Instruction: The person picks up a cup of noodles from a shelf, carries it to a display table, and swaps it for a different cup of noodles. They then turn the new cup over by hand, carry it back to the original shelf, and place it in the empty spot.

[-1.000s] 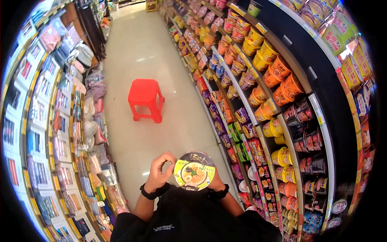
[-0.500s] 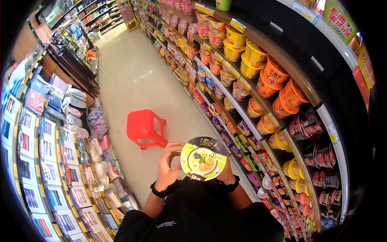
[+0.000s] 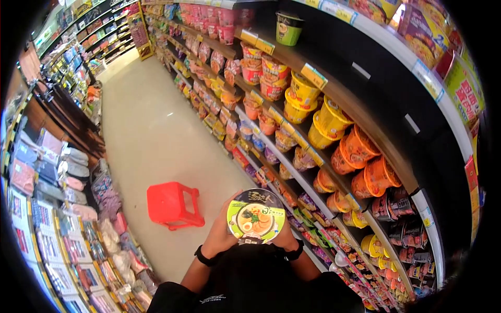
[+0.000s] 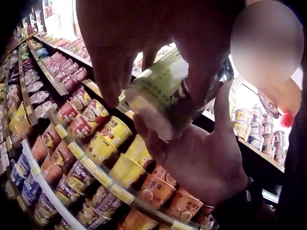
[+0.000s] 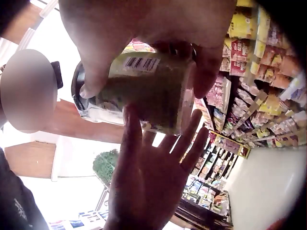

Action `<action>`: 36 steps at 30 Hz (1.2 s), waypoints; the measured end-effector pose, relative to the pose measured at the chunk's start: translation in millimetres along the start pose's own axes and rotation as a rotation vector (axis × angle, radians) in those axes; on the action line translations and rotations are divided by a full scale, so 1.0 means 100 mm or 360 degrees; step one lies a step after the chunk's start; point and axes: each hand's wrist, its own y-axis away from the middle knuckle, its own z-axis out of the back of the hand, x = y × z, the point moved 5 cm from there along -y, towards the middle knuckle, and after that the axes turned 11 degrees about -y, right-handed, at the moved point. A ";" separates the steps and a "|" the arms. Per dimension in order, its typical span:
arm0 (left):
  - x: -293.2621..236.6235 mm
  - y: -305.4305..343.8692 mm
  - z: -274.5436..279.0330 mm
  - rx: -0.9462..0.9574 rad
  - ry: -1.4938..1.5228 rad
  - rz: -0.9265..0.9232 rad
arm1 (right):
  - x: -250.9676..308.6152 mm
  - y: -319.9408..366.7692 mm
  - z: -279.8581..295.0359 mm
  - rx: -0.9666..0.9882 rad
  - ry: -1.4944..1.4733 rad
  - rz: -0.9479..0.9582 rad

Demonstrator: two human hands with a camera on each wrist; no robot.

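An instant noodle cup (image 3: 257, 219) is held up in front of the chest, its black and green lid with a noodle-bowl picture facing the head camera. My right hand (image 3: 286, 237) grips the cup from the right; in the right wrist view its thumb lies by the dark lid rim and its fingers reach the base end. My left hand (image 3: 219, 229) is against the cup's left side. The right wrist view shows this left hand (image 5: 156, 177) with its thumb at the green wall and its fingers spread straight. A barcode (image 5: 142, 64) shows on the wall.
Shelves of noodle cups line the right, with orange cups (image 3: 378, 180) and yellow cups (image 3: 326, 122). One green cup (image 3: 288, 29) stands on an upper shelf. A red stool (image 3: 172, 203) stands in the aisle. Boxed goods and textiles (image 3: 78, 235) fill the left shelves.
The head view has turned toward the right shelves, bringing the upper green cup fully in and shifting the stool lower left. My left hand, earlier curled beside the cup, now lies against it.
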 end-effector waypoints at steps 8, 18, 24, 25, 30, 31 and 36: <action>0.26 -1.18 1.01 -0.0191 0.0105 -0.0283 | 0.25 -1.48 -0.35 -0.0107 0.0633 0.0592; -0.17 -2.61 1.41 -0.0050 0.0153 -0.0654 | 1.15 -2.30 -0.40 -0.0518 0.1192 0.1084; -0.45 -3.62 1.44 0.0121 -0.0013 -0.0837 | 1.57 -2.78 -0.07 -0.0824 0.1149 0.1234; -0.59 -3.78 1.45 0.0142 0.0082 -0.0863 | 1.66 -2.89 -0.02 -0.0845 0.1182 0.1276; -1.10 -4.59 1.52 0.0049 -0.0028 -0.1243 | 2.13 -3.34 0.20 -0.0989 0.1292 0.1289; -1.14 -4.73 1.51 0.0056 -0.0044 -0.1245 | 2.21 -3.42 0.24 -0.0990 0.1246 0.1279; -1.32 -5.36 1.40 0.0190 -0.0283 -0.1186 | 2.34 -3.82 0.60 -0.1081 0.0977 0.1318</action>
